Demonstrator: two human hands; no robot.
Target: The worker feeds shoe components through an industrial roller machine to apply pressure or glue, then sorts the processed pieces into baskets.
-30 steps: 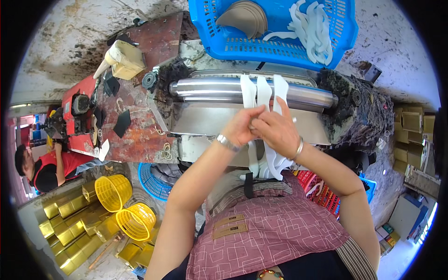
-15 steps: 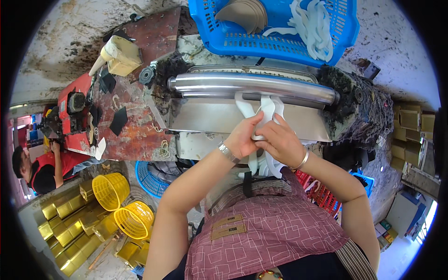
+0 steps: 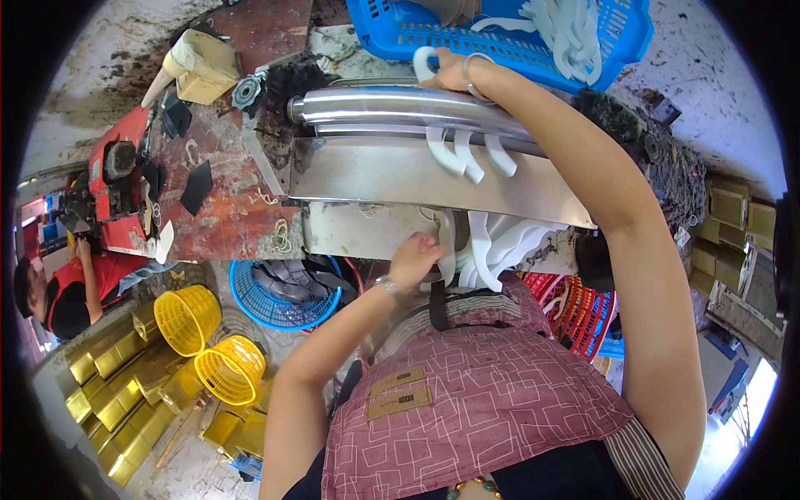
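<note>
I stand at a machine with two shiny steel rollers [image 3: 392, 108] and a steel plate [image 3: 392, 171] below them. My right hand [image 3: 446, 73] reaches over the rollers to the rim of a blue plastic basket [image 3: 500, 46] and grips a white strip [image 3: 423, 60]. More white strips [image 3: 467, 154] hang from under the rollers across the plate. My left hand [image 3: 417, 258] is low, under the plate's front edge, closed on a white strip [image 3: 446, 250] beside a bunch of hanging white strips [image 3: 492, 246]. The basket holds several white strips [image 3: 567, 29].
A rusty red bench [image 3: 225, 200] with black scraps lies to the left. A blue round basket [image 3: 279, 292] and two yellow baskets [image 3: 208, 342] stand on the floor by gold-coloured boxes [image 3: 125, 392]. Another person [image 3: 62, 287] in red crouches at far left. A red basket [image 3: 575, 308] is at right.
Both hands were together at the strips in front of the rollers. My right hand has since reached up to the blue basket's rim, and my left hand has dropped below the plate.
</note>
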